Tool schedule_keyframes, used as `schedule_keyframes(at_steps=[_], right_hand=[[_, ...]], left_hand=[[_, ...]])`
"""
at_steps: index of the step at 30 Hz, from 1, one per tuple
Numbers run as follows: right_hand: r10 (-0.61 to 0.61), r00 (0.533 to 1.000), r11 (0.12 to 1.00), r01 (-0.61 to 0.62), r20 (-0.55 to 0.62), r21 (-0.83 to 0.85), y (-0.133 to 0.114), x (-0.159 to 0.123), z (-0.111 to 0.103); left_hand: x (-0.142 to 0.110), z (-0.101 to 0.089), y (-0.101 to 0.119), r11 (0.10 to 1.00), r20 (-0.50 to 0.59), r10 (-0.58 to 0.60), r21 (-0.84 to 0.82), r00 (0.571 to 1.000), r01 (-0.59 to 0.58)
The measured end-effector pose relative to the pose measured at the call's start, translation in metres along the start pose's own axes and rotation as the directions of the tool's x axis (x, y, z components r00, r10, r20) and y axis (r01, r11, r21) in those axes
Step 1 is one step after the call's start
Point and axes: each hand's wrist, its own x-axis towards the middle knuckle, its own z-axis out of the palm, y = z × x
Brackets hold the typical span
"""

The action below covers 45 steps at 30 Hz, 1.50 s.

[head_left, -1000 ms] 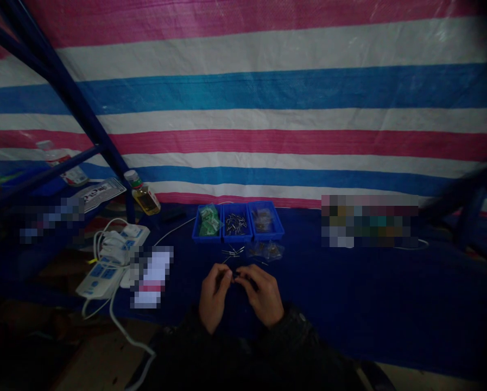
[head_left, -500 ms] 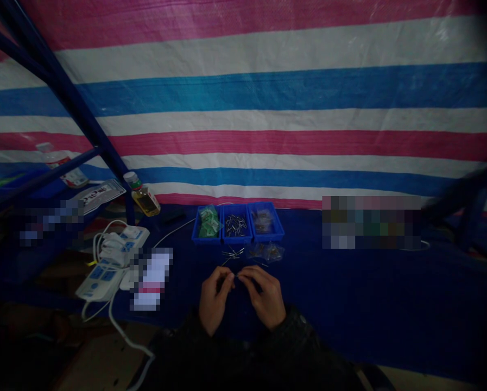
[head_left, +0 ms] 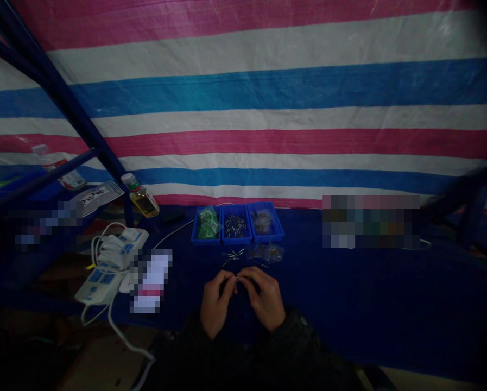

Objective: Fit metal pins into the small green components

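Observation:
My left hand [head_left: 217, 304] and my right hand [head_left: 265, 300] meet at the fingertips over a dark blue cloth [head_left: 349, 304]. Between them they pinch a tiny metal pin [head_left: 237, 278], mostly hidden by the fingers. Just beyond the hands lie several loose metal pins [head_left: 232, 254] and small clear bags of parts [head_left: 265, 252]. Further back stand several joined blue compartment trays [head_left: 237, 242]. The middle one holds more metal pins [head_left: 235, 225], and a green packet [head_left: 207, 224] fills the left one.
Left of the hands lie white power strips [head_left: 100, 287] with white cables, and a pixelated white object [head_left: 150, 281]. A yellow-liquid bottle [head_left: 142, 199] stands by a blue metal frame [head_left: 82, 127]. A striped tarpaulin [head_left: 267, 136] hangs behind.
My hands have drawn slightly closer, with the fingertips now together on the pin. The view has tilted a little; the trays and pins have not visibly moved.

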Motion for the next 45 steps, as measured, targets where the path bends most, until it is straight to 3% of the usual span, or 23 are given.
schedule_keyframes(at_steps=[8,29,38,45], right_hand=[[0.05,0.998,0.997,-0.048,0.023,-0.066,-0.0022,0.0005,-0.0016],[-0.04,0.999,0.997,0.041,0.024,-0.066,-0.002,-0.0022,-0.0006],[0.022,0.999,0.996,-0.019,0.035,-0.086,-0.0051,-0.0018,-0.0027],[0.003,0.999,0.997,0.001,0.051,-0.081,-0.0038,-0.0011,-0.0012]], left_hand=[[-0.0009,0.0003,0.0007,1.0,0.001,-0.004,-0.02,1.0,0.004],[-0.0015,-0.0003,0.0013,0.999,-0.012,0.004,-0.038,1.0,-0.005],[-0.002,-0.0001,0.0013,0.999,-0.008,0.002,-0.037,1.0,-0.002],[-0.0017,0.0,0.0008,0.999,-0.01,-0.012,-0.05,1.0,0.011]])
